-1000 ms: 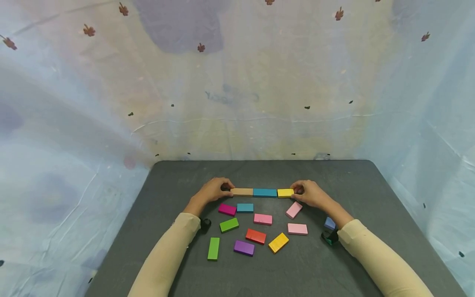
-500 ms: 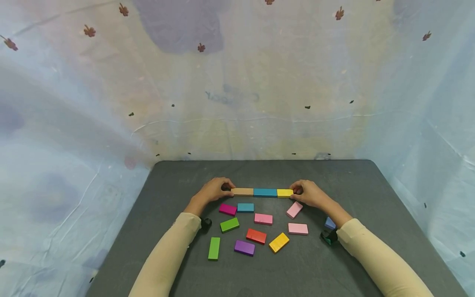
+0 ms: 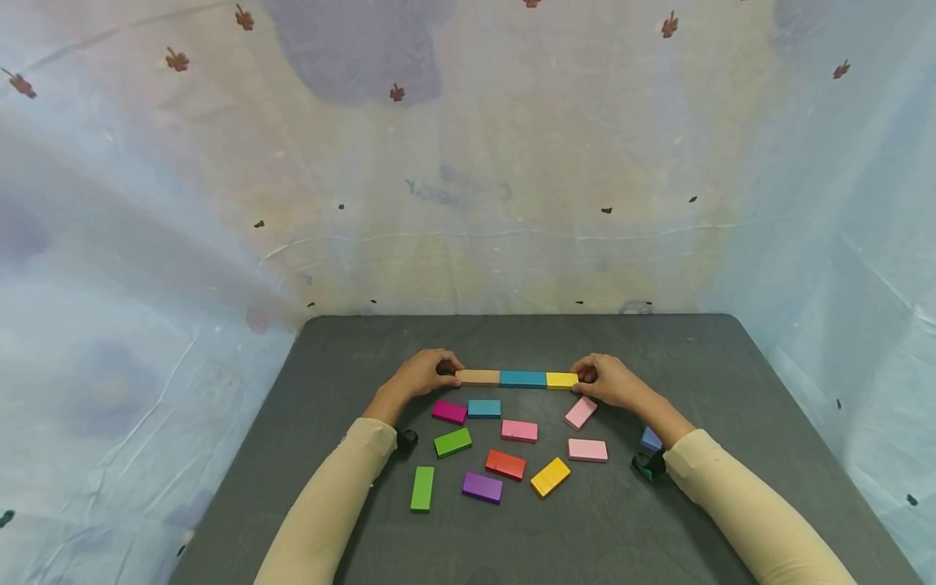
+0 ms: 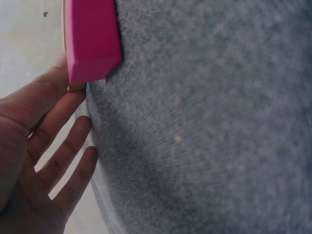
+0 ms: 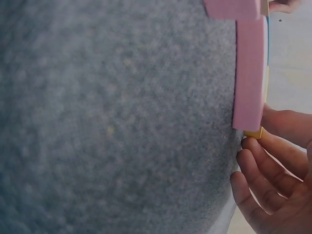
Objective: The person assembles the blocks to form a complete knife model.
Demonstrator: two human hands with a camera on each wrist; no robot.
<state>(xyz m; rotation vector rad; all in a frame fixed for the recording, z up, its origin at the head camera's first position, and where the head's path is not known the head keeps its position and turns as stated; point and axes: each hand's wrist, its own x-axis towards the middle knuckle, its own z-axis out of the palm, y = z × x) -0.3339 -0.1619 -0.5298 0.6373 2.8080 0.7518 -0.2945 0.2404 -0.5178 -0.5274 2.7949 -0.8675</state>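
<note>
A tan block [image 3: 478, 379], a blue block [image 3: 522, 380] and a yellow block [image 3: 561, 381] lie end to end in a straight row near the back of the dark grey table. At the row's left end my left hand [image 3: 424, 373] pinches the tan block between thumb and index finger. My right hand [image 3: 608, 379] does likewise with the yellow block's right end, whose corner [image 5: 253, 133] shows between thumb and index finger in the right wrist view. The other fingers of both hands are loosely spread. In the left wrist view a magenta block [image 4: 93, 39] covers most of the tan one.
Several loose blocks lie in front of the row, among them a blue one [image 3: 484, 409], a red one [image 3: 505, 465], a purple one [image 3: 482, 488] and a green one [image 3: 422, 489]. A pale pink block [image 3: 581, 413] lies close to my right hand. A patterned sheet [image 3: 468, 244] hangs behind.
The yellow block has slid very slightly left with my right hand, and the thin gap between it and the blue block has closed. The loose blocks have stayed in place.
</note>
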